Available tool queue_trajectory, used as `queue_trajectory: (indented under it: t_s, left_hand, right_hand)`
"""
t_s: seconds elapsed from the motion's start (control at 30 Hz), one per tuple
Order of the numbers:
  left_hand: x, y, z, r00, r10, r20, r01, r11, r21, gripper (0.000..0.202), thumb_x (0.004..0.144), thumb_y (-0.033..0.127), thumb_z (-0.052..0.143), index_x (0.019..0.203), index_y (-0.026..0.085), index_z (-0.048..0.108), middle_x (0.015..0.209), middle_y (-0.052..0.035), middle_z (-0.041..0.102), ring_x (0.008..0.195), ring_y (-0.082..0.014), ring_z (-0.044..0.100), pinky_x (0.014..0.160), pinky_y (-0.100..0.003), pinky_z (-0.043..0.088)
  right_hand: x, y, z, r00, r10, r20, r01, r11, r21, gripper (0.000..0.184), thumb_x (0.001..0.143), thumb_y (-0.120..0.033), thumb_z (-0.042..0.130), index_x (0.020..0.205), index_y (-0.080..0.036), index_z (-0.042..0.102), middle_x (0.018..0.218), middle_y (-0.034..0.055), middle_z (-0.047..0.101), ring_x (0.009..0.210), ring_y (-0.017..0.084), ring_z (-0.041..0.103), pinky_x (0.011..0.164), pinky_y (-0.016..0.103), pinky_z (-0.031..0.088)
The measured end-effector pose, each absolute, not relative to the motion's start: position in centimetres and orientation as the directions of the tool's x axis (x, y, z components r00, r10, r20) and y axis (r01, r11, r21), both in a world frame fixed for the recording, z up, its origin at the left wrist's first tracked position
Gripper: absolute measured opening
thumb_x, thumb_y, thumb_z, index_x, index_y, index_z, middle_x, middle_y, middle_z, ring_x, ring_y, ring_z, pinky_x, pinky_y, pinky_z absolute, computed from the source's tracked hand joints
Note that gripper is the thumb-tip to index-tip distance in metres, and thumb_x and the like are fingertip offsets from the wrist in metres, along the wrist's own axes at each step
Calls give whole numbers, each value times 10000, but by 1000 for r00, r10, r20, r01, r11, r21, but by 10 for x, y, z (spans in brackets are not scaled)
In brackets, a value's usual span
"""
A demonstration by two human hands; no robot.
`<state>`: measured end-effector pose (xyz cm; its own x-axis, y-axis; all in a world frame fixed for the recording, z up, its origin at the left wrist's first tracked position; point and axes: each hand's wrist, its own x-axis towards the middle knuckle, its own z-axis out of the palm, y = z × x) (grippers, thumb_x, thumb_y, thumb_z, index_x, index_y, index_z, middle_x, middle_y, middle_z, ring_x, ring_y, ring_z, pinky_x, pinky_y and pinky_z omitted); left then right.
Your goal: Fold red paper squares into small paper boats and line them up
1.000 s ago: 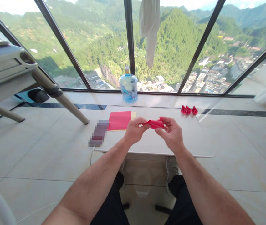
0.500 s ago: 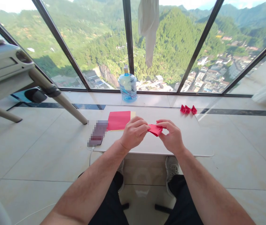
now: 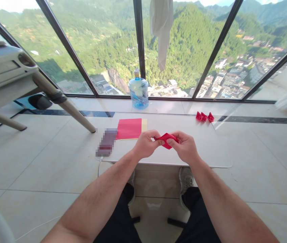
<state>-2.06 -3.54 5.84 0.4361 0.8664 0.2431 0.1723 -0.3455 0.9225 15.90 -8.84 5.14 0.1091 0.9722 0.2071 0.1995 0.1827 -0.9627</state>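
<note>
Two hands hold one piece of folded red paper (image 3: 167, 139) above the middle of the surface (image 3: 201, 152), which is smooth, white and round-cornered. Left hand (image 3: 147, 144) and right hand (image 3: 184, 145) are both curled nearly closed, thumbs on the paper's near face; it looks diamond-shaped, crisp and matt. Toward the near-left corner lies a flat, dark oblong object (image 3: 107, 140), pixelated, with a thin white cable (image 3: 99, 168) at its near end. Just beyond it, flat red sheets (image 3: 129, 128) overlap pale yellow paper (image 3: 145, 124). Three pointed red paper folds (image 3: 210, 117) sit at the far-right corner. Past the far edge stands a ribbed, see-through blue plastic jug (image 3: 138, 96); whether it holds liquid cannot be told.
</note>
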Motion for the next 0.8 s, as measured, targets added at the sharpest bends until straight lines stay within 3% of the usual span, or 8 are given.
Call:
queue_trajectory:
  t_s: [0.27,0.67,0.8]
  left_hand:
    - [-12,-41,59,457,889,37,181,-134,974,213,697,310,732,631,147,612,581,26,534,600,-105,441,553,-238,332]
    - [-4,-42,52,409,907,-99,190,21,982,196,628,287,732,593,145,603,527,41,503,535,-85,411,502,-226,284]
    - [-3,-39,48,347,935,-65,72,42,996,222,629,297,751,588,149,592,538,35,530,540,-88,436,525,-232,305]
  right_hand:
    - [154,-85,48,246,963,112,-40,125,-991,236,756,-412,774,740,-191,692,653,-8,653,599,132,554,555,265,448]
    - [148,-76,43,373,923,91,16,92,-996,251,741,-417,768,753,-171,720,632,10,660,581,143,570,511,265,441]
    - [152,-74,41,291,956,47,-67,69,-995,282,692,-407,815,844,-185,731,746,23,719,657,164,628,587,289,502]
